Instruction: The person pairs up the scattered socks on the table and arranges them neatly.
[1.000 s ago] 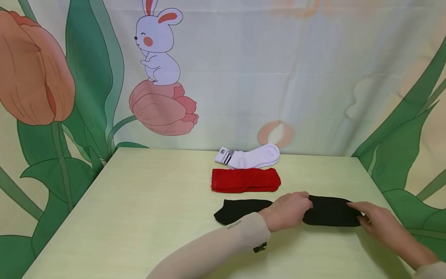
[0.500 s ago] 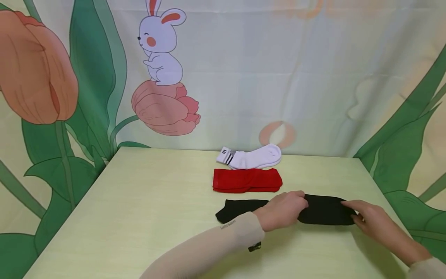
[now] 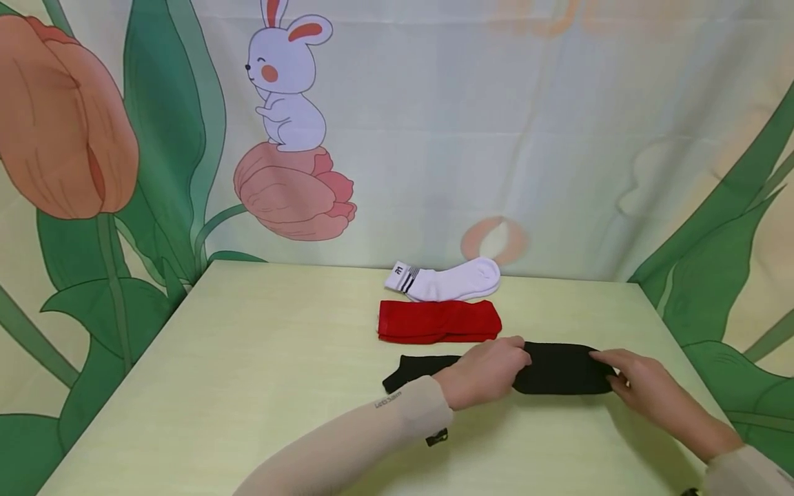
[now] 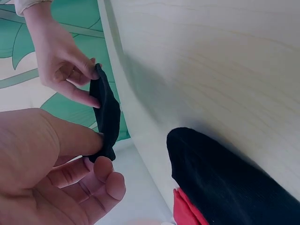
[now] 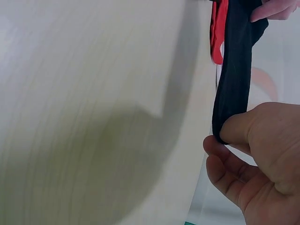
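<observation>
A black sock (image 3: pixel 561 369) is stretched between the two hands, raised off the table. My left hand (image 3: pixel 486 372) pinches its left end between thumb and fingers, as the left wrist view shows. The right hand (image 3: pixel 654 389) pinches the other end; in the right wrist view the thumb presses on the sock (image 5: pixel 236 70). A second black sock (image 3: pixel 422 368) lies on the table, partly hidden behind the left hand and sleeve. Just behind these lies a folded pair of red socks (image 3: pixel 437 322), then white socks (image 3: pixel 455 280) with dark stripes at the cuff.
The pale wood-grain table (image 3: pixel 248 358) reaches back to a printed curtain (image 3: pixel 422 138) with a rabbit and tulips. Socks lie in a column at the table's middle and back. The left forearm (image 3: pixel 347 441) crosses the front of the table.
Both hands have moved left with the stretched black sock, bringing it further over the second black sock. The red and white socks stay in place.
</observation>
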`<state>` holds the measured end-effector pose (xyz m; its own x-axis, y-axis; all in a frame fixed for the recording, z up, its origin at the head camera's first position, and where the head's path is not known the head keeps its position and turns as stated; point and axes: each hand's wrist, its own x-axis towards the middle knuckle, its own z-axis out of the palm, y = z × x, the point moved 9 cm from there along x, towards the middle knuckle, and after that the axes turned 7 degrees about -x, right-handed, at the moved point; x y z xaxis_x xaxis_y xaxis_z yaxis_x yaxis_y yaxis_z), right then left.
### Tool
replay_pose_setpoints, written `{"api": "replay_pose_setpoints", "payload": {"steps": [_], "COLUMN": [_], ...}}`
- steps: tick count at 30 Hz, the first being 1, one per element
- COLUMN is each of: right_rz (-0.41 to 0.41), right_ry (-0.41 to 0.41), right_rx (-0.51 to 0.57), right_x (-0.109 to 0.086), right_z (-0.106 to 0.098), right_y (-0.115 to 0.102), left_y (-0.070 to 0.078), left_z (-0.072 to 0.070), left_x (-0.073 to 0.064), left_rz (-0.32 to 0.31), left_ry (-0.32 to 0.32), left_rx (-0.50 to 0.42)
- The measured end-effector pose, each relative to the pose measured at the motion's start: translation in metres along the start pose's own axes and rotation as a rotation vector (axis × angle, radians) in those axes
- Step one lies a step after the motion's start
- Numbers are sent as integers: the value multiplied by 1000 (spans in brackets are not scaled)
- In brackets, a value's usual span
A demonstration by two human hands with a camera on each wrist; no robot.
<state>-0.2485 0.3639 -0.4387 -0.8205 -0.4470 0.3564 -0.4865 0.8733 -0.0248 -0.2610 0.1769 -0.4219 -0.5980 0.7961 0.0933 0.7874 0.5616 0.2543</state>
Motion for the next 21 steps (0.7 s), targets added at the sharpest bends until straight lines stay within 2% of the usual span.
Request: {"api": "replay_pose_setpoints", "payload": {"steps": [8,21], "right_rz": [-69,-110], "right_ry": [66,108], "right_rx": [17,53], "right_x": [10,23], "right_z": [-5,-3], "right_y": [-14,-32], "left_y": [-11,-30], "left_z": [-4,-8], "left_x": [-12,-32], "left_rz": [-14,-49], "left_ry": [12,43], "left_rx": [-15,-64]}}
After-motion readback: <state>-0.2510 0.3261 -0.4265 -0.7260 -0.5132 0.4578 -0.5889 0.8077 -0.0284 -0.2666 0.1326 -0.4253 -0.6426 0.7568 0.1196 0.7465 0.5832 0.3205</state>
